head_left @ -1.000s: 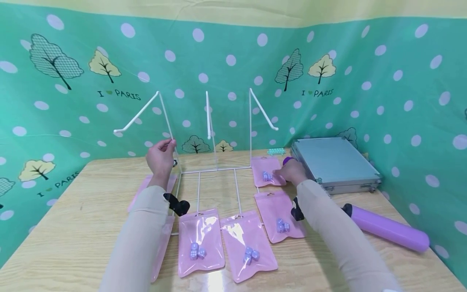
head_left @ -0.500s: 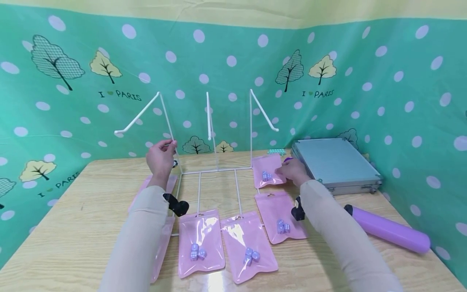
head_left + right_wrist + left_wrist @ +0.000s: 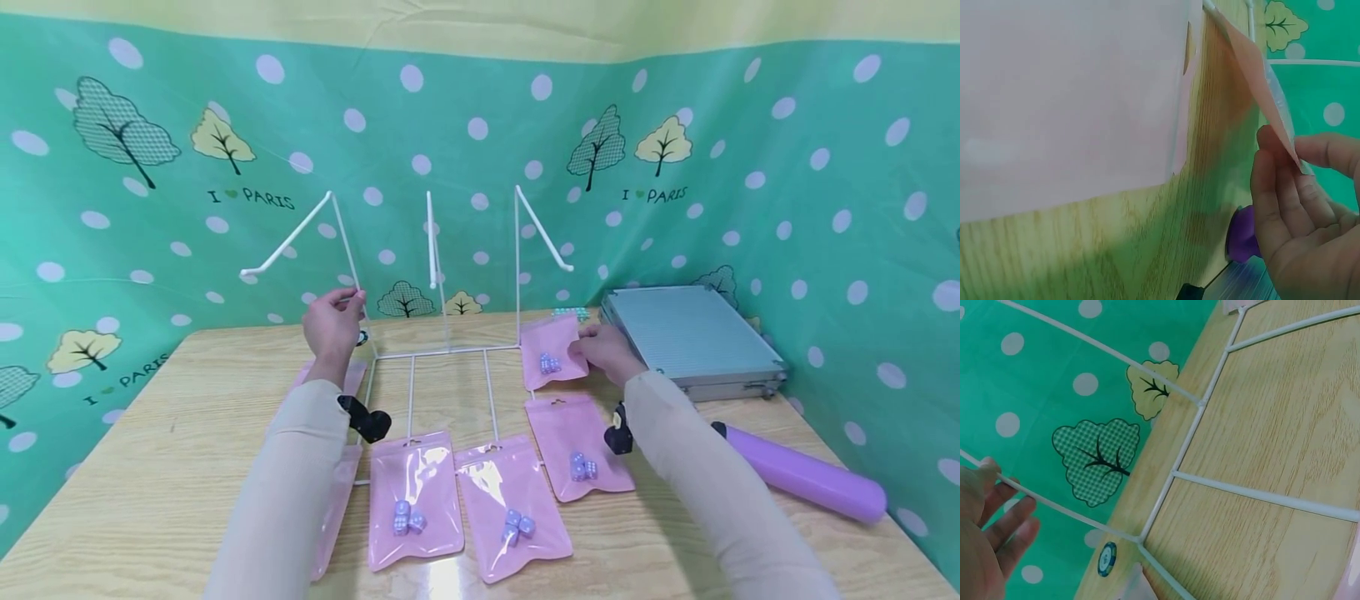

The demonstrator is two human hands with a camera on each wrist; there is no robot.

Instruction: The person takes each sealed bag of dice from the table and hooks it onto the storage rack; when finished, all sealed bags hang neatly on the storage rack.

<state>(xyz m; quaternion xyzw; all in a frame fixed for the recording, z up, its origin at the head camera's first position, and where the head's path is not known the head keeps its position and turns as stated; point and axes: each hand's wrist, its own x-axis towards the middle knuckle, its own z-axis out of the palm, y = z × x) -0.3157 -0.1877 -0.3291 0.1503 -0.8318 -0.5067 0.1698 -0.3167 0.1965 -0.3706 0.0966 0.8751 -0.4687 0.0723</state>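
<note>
A white wire rack (image 3: 517, 267) with hooked arms stands on the wooden table. My left hand (image 3: 332, 325) pinches its left upright between thumb and fingers; the left wrist view shows the wire (image 3: 1066, 511) running across the fingers. At the back right, my right hand (image 3: 609, 350) pinches the right edge of a small pink zip pouch (image 3: 551, 337) with dice (image 3: 550, 363) inside. In the right wrist view this pouch (image 3: 1254, 69) is tilted, its edge between thumb and fingertips. Another pink pouch (image 3: 573, 425) lies just in front.
Two more dice pouches (image 3: 431, 546) (image 3: 543, 546) lie along the front, others partly hidden by the left arm. A silver case (image 3: 693, 333) and a purple cylinder (image 3: 806, 475) are at right. A poker chip (image 3: 1107, 559) sits near the rack's left back corner.
The small back pouch has tilted further, its right edge raised slightly by my right hand. The left hand keeps its hold on the upright; the whole view shifts slightly.
</note>
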